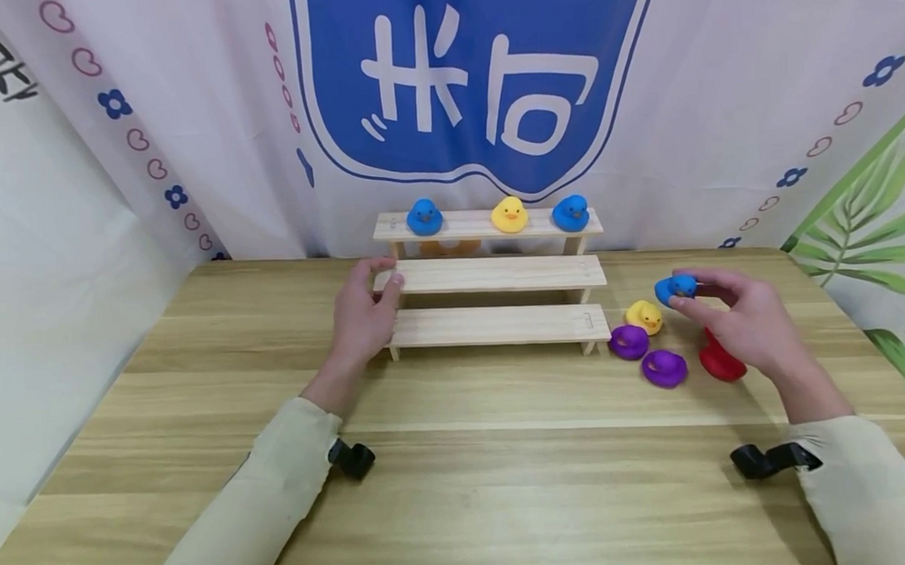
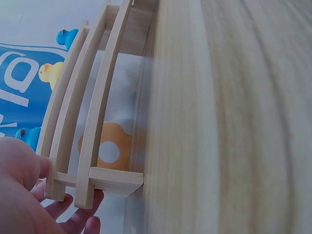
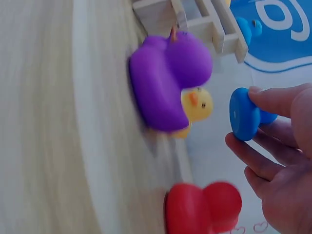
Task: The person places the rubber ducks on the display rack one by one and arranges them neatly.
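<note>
My right hand (image 1: 738, 310) pinches a blue rubber duck (image 1: 676, 290) between thumb and fingers, raised above the table. In the right wrist view the duck's flat base (image 3: 240, 114) faces the camera. My left hand (image 1: 364, 315) grips the left end of the middle step of a three-step wooden rack (image 1: 497, 274), thumb on top and fingers below in the left wrist view. Along the top step sit a blue duck (image 1: 424, 218), a yellow duck (image 1: 510, 215) and another blue duck (image 1: 571, 214). Both lower steps are bare.
Right of the rack stand a yellow duck (image 1: 643, 317) and two purple ducks, one (image 1: 629, 342) close by the rack's front corner, the other (image 1: 664, 368) nearer me. A red duck (image 1: 720, 358) is partly hidden under my right hand. Behind the table (image 1: 459, 482) hangs a printed cloth (image 1: 230, 116).
</note>
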`<state>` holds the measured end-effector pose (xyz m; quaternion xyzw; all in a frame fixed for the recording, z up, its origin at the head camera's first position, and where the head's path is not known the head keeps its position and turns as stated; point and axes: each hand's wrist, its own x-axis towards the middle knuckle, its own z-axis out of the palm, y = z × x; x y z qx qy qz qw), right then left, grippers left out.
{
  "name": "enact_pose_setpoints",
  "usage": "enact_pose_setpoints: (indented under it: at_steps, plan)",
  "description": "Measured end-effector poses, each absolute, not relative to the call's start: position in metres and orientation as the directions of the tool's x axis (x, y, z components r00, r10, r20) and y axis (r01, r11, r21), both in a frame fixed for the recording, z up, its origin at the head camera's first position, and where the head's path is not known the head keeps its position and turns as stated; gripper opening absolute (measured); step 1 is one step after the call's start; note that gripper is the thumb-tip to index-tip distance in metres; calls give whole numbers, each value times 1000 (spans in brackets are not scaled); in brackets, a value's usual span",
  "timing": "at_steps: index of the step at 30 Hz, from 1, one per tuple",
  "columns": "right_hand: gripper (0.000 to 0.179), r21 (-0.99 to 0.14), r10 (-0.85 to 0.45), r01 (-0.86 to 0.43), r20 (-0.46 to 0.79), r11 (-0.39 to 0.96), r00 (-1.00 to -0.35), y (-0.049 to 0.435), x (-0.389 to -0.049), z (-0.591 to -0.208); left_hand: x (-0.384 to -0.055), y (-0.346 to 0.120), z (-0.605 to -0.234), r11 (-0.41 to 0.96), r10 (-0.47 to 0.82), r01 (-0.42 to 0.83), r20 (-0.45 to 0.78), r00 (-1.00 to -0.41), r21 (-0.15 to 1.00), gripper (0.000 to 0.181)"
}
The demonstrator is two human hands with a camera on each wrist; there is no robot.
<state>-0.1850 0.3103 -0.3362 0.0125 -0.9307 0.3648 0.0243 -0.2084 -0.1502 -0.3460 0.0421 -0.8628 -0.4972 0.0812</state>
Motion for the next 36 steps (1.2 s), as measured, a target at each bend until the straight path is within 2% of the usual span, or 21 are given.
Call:
enact_pose_setpoints:
  at_steps: [5, 8, 16, 26, 36]
  plan:
    - [68, -726, 8, -20, 35, 688, -999, 298, -188, -330, -208, -150, -347, 510, -161, 7, 104, -981, 860, 40]
    - [64, -750, 3, -38, 53, 660, -999, 289, -190, -327, -208, -150, -347, 508, -162, 9, 106, -981, 861, 40]
    - [45, -780, -78, -188, 176, 597, -981, 264, -195, -325, -208, -149, -347, 499, -155, 11, 102, -983, 867, 41]
    - [37, -819, -165, -294, 244, 493, -956, 224, -200, -318, -207, -150, -348, 500, -157, 19, 112, -981, 866, 41]
    - [38, -779, -280, -427, 329, 458, -902, 181, -207, -319, -208, -152, -348, 504, -155, 27, 121, -980, 863, 40]
